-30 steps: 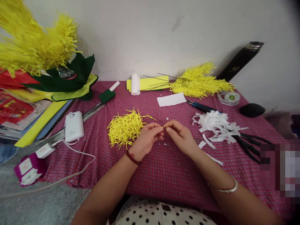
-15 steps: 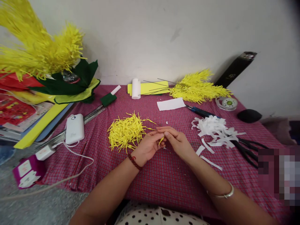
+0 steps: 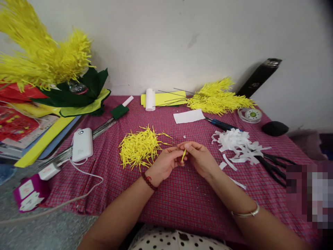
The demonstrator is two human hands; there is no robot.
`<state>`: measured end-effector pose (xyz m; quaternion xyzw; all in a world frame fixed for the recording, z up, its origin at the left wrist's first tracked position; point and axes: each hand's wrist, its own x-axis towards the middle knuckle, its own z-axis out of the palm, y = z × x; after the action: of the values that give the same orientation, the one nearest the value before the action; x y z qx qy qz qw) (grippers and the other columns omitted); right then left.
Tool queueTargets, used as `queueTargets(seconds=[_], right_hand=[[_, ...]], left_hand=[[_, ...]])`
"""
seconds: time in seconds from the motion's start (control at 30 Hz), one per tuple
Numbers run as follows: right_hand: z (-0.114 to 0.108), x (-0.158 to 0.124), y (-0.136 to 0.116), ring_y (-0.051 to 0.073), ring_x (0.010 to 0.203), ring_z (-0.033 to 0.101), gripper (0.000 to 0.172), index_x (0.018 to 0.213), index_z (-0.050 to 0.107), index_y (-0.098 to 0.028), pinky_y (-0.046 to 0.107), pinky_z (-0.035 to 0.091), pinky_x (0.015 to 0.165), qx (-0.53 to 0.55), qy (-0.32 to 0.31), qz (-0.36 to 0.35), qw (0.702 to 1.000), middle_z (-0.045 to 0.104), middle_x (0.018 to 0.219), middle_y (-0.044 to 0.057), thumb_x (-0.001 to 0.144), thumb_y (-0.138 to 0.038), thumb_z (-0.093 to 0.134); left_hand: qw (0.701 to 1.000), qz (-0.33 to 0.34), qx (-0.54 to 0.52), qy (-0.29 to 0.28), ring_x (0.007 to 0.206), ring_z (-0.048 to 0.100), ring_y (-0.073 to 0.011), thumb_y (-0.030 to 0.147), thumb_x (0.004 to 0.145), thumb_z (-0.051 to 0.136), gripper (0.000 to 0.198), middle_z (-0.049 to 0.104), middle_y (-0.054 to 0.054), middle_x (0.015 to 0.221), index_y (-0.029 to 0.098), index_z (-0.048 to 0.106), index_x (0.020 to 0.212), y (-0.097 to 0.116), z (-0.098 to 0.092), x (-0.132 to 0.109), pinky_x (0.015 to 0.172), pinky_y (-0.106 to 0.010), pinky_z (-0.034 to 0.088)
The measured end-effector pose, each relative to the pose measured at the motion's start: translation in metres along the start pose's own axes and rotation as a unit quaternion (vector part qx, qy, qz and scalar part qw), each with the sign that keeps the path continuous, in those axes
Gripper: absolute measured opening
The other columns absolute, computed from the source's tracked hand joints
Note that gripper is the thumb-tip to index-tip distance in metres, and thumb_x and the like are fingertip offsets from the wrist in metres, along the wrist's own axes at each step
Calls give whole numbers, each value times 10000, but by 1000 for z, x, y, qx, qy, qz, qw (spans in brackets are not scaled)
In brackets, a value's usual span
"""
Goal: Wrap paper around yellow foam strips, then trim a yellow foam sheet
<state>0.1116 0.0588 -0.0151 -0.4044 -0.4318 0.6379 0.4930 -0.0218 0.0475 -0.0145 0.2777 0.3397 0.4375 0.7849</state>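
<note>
Over the middle of the worktop (image 3: pixel 182 194), the left hand (image 3: pixel 165 165) and right hand (image 3: pixel 201 159) meet fingertip to fingertip, both pinched on one thin yellow paper strip (image 3: pixel 183 155) held nearly upright between them; this looks like shaping that single piece. Such a flimsy strip calls for a light pinch. Beyond, leftward, lies the pile of yellow strips (image 3: pixel 139 146)

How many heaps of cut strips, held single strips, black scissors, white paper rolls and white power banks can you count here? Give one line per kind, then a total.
Heaps of cut strips: 2 (yellow heap, white heap)
Held yellow strip: 1
Black scissors: 1
White paper roll: 1
White power bank: 1
Total: 6
</note>
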Motion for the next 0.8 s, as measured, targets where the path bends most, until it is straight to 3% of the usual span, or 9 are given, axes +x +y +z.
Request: queueTargets(seconds=[0.37,0.57,0.67,0.8], right_hand=[[-1,2,-2,110,557,505,263,603,604,-204,244,411,483,29,47,1,998,610,669,-11,647,-416,755],[-3,4,0,131,638,539,324,563,554,-205,252,439,551,14,62,-20,998,596,681,-6,630,-440,767],[-3,2,0,157,676,573,328,668,619,-216,284,475,598,3,45,-27,999,629,728,21,697,-533,696],[0,-2,2,196,850,620,407,944,674,-219,339,504,750,-41,-27,-33,998,669,872,57,825,-581,530]], left_hand=[[998,-10,63,-3,545,525,-71,295,622,776,243,618,-11,658,112,631,690,-2,1,-2,601,-252,382],[995,-10,97,9,538,512,-70,256,616,771,203,609,-3,627,113,635,662,-5,3,-1,590,-247,375],[997,-5,80,14,540,514,-70,261,619,772,213,600,-3,629,114,626,667,-4,4,-2,582,-243,379],[1000,6,11,21,550,514,-69,297,604,798,261,589,3,638,122,635,709,0,4,-3,593,-237,410]])
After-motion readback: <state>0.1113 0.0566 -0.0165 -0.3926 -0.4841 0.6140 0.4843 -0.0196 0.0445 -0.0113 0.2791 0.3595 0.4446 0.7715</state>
